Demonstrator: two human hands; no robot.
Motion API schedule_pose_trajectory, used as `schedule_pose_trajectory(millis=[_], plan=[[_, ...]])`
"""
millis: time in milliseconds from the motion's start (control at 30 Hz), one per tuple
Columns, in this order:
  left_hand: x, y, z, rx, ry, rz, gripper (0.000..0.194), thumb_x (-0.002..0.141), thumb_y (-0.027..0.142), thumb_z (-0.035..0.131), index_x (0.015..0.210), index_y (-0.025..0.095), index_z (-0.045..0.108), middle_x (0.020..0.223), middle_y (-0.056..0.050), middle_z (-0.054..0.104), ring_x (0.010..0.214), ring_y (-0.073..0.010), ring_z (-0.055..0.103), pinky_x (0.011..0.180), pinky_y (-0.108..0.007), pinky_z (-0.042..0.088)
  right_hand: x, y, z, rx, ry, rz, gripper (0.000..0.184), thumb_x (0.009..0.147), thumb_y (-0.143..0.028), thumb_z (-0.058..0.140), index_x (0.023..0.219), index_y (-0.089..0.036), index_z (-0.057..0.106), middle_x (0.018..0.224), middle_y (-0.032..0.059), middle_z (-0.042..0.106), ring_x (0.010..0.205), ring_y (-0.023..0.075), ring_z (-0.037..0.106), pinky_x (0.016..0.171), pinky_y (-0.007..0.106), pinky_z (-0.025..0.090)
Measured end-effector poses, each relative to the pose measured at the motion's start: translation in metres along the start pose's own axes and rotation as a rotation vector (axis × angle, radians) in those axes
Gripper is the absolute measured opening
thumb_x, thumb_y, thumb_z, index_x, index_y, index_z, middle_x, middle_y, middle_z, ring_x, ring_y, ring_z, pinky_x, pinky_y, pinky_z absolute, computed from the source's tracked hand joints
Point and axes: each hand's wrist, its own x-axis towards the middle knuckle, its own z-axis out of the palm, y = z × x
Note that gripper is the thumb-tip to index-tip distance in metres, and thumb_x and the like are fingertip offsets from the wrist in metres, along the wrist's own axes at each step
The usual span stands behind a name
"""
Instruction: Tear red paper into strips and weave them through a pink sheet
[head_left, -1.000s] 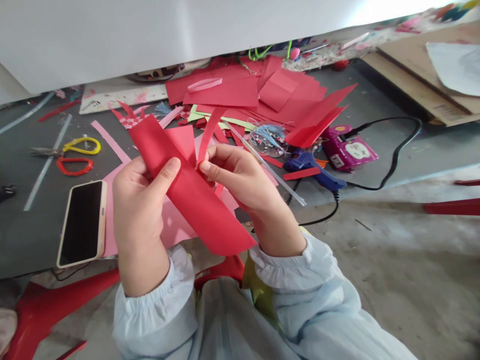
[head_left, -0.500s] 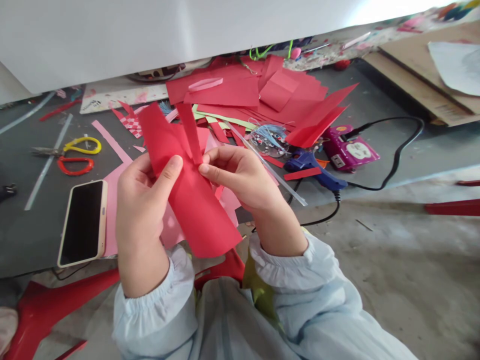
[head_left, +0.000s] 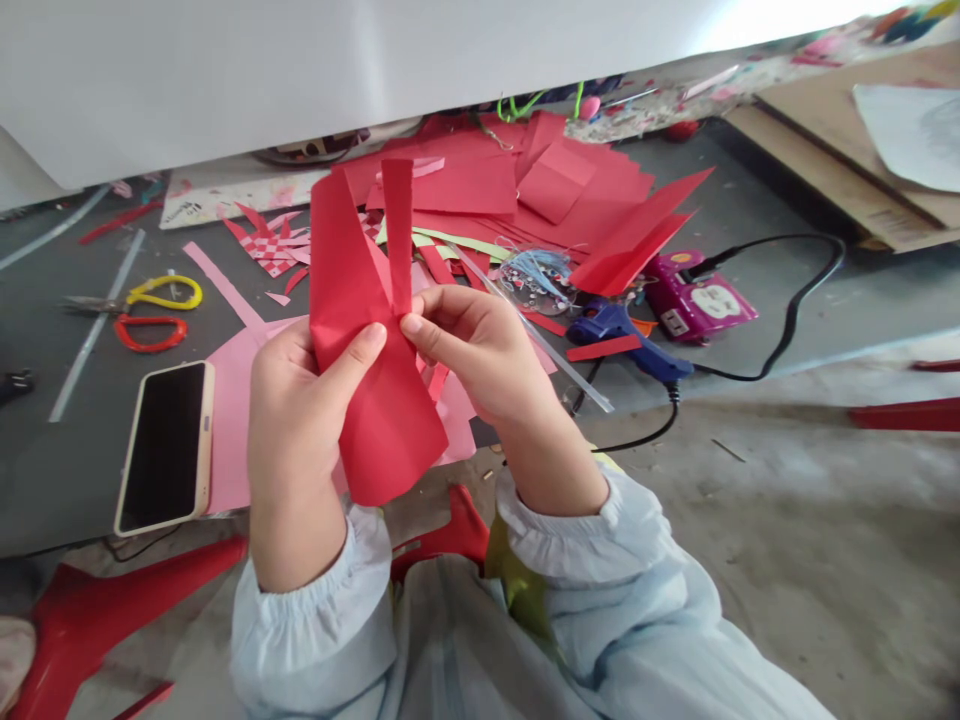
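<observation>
A sheet of red paper (head_left: 390, 420) is held up over the table, with a narrow strip (head_left: 399, 225) partly torn away along its right side. My left hand (head_left: 304, 415) grips the wider part, thumb on top and fingers hidden behind. Between thumb and forefinger, my right hand (head_left: 472, 350) pinches the sheet at the lower end of the strip. The strip stands apart from the main piece at the top and joins it near the right fingertips. Pink paper (head_left: 232, 420) lies on the table beneath.
Scissors (head_left: 154, 315) and a phone (head_left: 165, 445) lie at the left. Red sheets (head_left: 465, 180) are piled at the back. To the right are a blue glue gun (head_left: 630, 335), a purple power box (head_left: 705, 300) with a black cord (head_left: 810, 290), and cardboard (head_left: 825, 170).
The red paper has turned more upright, its lower end swinging left. My left hand has shifted slightly right, closer to the right hand. Both hands keep their hold.
</observation>
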Motion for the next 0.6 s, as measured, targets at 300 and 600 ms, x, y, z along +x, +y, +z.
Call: schedule_pose_trajectory(millis=[300, 600], plan=[[0.0011, -0.0054, 0.0022, -0.013, 0.08, 0.072, 0.025, 0.077, 0.042, 0.086, 0.085, 0.021, 0.076, 0.078, -0.002, 0.073, 0.076, -0.0194, 0.071, 0.069, -0.03, 0.06, -0.0003, 0.0033, 0.0067, 0.017, 0.081, -0.037, 0.043, 0.071, -0.053, 0.087, 0.079, -0.018, 0.064, 0.071, -0.005, 0.06, 0.06, 0.005, 0.051, 0.059, 0.021, 0.046], [0.0008, -0.0029, -0.0037, 0.033, 0.115, 0.061, 0.022, 0.076, 0.042, 0.087, 0.081, 0.023, 0.076, 0.078, -0.001, 0.072, 0.072, -0.0171, 0.067, 0.064, -0.028, 0.057, 0.0002, -0.0041, 0.004, 0.034, 0.015, 0.071, 0.044, 0.062, -0.05, 0.093, 0.08, -0.019, 0.068, 0.071, -0.0039, 0.062, 0.061, 0.0066, 0.054, 0.06, 0.022, 0.051]])
